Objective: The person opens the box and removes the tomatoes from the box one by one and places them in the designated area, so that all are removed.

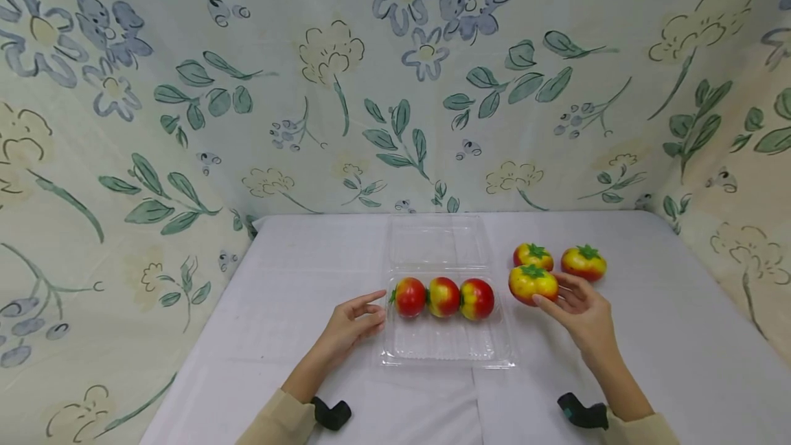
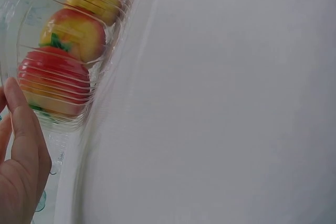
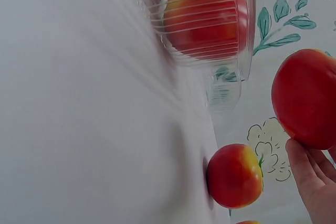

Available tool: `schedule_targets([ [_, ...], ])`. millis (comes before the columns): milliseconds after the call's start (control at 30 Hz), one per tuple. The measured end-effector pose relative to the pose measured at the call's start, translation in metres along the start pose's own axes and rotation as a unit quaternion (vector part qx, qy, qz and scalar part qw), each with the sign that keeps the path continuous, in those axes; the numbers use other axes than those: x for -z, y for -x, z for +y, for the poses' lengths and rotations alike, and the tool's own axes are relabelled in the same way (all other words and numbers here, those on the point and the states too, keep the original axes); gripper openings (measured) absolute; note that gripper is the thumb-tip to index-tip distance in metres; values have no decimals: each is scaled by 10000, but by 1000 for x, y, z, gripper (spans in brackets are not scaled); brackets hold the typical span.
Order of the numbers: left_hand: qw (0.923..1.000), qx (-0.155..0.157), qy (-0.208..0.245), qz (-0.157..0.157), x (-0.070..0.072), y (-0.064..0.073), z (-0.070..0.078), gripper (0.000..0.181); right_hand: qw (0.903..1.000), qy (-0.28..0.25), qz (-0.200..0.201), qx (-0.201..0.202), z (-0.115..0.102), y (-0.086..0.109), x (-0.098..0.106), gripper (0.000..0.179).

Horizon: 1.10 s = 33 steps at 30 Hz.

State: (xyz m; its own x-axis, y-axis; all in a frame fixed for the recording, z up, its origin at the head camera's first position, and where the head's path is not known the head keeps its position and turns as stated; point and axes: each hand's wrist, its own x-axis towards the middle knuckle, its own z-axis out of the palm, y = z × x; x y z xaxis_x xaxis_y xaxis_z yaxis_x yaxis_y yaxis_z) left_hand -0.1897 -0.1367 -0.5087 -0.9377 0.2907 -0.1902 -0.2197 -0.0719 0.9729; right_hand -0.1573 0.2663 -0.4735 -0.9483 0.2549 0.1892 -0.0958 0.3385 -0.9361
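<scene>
My right hand (image 1: 581, 311) grips a red-and-yellow tomato-like fruit (image 1: 533, 285) with a green leafy top, lifted just right of a clear plastic clamshell box (image 1: 445, 350). Thumb and fingers hold its right side; its red underside shows in the right wrist view. Inside the box, three similar fruits (image 1: 443, 297) lie in a row along its back half, the left one with its leaves turned left. My left hand (image 1: 352, 327) is at the box's left rim, fingers loosely extended beside the left fruit (image 2: 55, 85). Whether they press the plastic is hard to tell.
Two more such fruits, one left (image 1: 525, 253) and one right (image 1: 583, 265), stand on the white-covered table (image 1: 321, 246) behind my right hand. The box's lid (image 1: 437, 239) lies opened toward the back. A flowered cloth (image 1: 395, 88) hangs behind the table.
</scene>
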Motion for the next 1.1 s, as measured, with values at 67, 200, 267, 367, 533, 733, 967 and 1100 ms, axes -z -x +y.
schedule_targets([
  [67, 10000, 7, -3, 7, 0, 0, 0, 51, 10000, -47, 49, -22, 2, -1, 2, 55],
  [200, 10000, 0, 13, -5, 0, 1, 1, 51, 9996, -234, 150, 8, 6, -1, 7, 52],
  [267, 10000, -7, 31, -13, 0, 1, 1, 51, 9995, -255, 178, 29, 8, -1, 9, 51],
  [367, 10000, -9, 22, -25, 0, 1, 1, 51, 9996, -199, 206, 17, 9, -2, 13, 51],
  [533, 10000, -5, -33, -11, 0, 1, 1, 51, 9993, -191, 301, -129, 11, -5, 21, 53],
  [733, 10000, 2, 6, -26, 0, 1, 1, 51, 9987, 176, 465, -87, 18, -8, 30, 57],
  [967, 10000, -24, -18, -30, -1, 1, 1, 51, 9974, 284, 615, -237, 19, -11, 40, 59],
  [1100, 10000, -24, -22, -30, 0, 1, 1, 51, 9971, 285, 635, -304, 21, -14, 46, 60],
])
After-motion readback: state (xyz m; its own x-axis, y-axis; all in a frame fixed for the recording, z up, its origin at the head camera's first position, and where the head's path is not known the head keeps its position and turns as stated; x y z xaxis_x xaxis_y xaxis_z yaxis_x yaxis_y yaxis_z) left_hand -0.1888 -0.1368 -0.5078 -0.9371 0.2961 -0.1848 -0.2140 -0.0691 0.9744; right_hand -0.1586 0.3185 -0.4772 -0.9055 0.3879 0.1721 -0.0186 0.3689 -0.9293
